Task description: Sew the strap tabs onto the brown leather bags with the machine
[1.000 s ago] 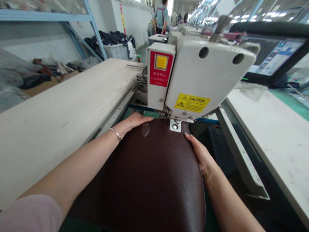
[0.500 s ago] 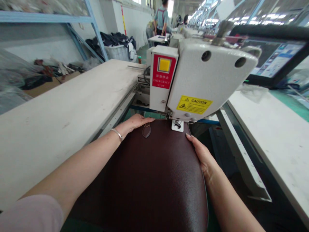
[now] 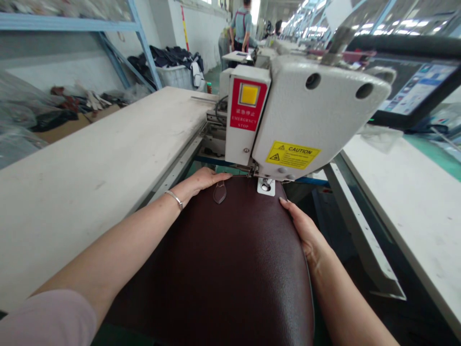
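A long, flat, off-white surface (image 3: 108, 158) runs along the left. The left hand (image 3: 207, 180) holds the far edge of a large, dark brown, smooth leather panel (image 3: 237, 250), thumb laid on top, seemingly to steady that corner; a small, brown, leaf-shaped leather tab (image 3: 219, 192) lies on the panel just beside the thumb. The panel's far end meets a bulky, white machine head (image 3: 317, 110), below which a white, square plate with a round hole (image 3: 261, 191) rests on the leather, probably to press it flat. The right hand (image 3: 302, 223) holds the right edge, thumb on top, likely so the broad sheet does not swing.

At far left, a brown cardboard box (image 3: 70, 130) seems to hold dark scraps (image 3: 54, 118), though blur makes this uncertain. Further right, a pale grey tub (image 3: 176, 78) is heaped with dark cloth (image 3: 169, 56), a white piece (image 3: 197, 77) hanging over its rim.
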{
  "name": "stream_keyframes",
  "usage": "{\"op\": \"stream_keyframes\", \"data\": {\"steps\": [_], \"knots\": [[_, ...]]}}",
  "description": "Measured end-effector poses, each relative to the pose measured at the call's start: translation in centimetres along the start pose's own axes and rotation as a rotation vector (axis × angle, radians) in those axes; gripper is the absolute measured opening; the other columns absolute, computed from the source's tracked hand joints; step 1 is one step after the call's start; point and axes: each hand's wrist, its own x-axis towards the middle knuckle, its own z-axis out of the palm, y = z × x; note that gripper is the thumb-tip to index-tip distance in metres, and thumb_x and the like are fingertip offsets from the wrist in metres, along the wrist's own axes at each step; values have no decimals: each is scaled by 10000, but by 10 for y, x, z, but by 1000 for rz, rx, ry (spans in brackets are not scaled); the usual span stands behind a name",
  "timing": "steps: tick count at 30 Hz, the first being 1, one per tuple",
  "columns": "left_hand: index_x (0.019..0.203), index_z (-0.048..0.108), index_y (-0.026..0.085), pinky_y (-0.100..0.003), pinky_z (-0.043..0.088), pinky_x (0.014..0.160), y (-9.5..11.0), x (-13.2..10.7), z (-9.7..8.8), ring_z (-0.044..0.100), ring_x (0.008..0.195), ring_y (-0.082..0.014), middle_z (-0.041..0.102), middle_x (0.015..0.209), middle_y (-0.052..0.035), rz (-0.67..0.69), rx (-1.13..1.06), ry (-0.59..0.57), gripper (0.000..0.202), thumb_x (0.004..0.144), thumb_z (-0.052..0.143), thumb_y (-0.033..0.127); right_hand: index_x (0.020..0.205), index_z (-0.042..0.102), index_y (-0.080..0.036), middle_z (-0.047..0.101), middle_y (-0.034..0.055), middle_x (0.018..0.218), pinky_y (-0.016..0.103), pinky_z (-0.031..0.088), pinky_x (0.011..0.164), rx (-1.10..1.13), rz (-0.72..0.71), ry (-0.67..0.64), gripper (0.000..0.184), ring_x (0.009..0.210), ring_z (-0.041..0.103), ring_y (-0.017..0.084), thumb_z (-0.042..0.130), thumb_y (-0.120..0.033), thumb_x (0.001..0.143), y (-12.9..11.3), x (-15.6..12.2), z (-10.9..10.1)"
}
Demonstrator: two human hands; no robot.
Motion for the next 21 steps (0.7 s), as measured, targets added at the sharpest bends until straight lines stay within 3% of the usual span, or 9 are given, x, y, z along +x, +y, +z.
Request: {"op": "stream_keyframes", "data": {"steps": [13,21], "knots": [[564,626,161,-313,347,553,-10,9,2,525,575,-183,609,606,-51,6,60,-2,658,565,671,817,1179,637,-195,732,87,912,316,613,626,-10,-29,-26,344,662,694,220,656,-271,844,4,6,-5],[528,597,178,-316,317,541,-11,9,3,486,545,-179,569,556,-46,38,80,7,660,555,648,835,1157,628,-231,729,55,903,277,582,545,-64,-122,-125,533,634,679,208,834,-273,667,13,8,-8]]}}
